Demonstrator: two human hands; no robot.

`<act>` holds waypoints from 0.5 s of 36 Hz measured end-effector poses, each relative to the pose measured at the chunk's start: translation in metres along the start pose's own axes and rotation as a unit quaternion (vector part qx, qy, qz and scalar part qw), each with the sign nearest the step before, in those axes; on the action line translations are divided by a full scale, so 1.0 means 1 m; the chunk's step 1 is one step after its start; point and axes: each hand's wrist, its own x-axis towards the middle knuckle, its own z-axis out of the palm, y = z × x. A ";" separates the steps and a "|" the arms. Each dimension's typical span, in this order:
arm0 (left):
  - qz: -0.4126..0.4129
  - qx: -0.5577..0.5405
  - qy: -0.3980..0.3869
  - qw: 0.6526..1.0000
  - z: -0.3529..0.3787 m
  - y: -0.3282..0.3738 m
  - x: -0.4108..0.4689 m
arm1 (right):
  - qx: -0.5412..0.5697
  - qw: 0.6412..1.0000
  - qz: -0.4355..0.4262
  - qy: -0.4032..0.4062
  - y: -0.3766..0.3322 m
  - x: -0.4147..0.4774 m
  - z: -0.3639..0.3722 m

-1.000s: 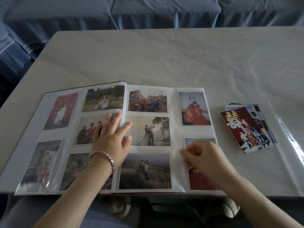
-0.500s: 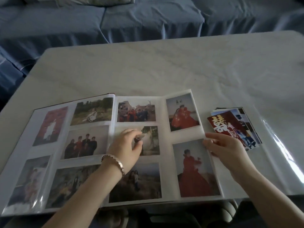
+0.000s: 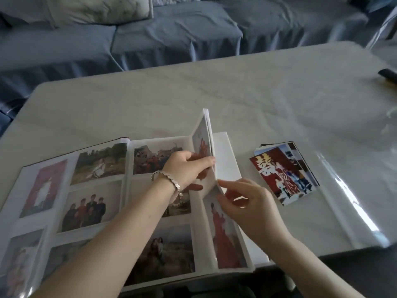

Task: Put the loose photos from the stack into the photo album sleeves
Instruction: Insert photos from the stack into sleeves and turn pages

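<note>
1. While the filled page stands half-turned above the photo album, the left hand pinches its outer edge. The right hand nips that edge lower down.
2. The stack lies untouched on the worktop, near the album.
3. Uneven pulling could crease the bowed page.
4. Half a second ago the page lay flat.

Album lies open on the near left of the tabletop. One page stands up from its right half, left hand on its left side, right hand at its near edge. Photo stack sits just right of the album. Sofa runs behind the tabletop, with a cushion on it at the left.
</note>
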 end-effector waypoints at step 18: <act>0.037 0.036 0.105 0.993 -0.038 -0.029 -0.009 | -0.140 0.986 0.085 0.014 0.026 0.003 -0.026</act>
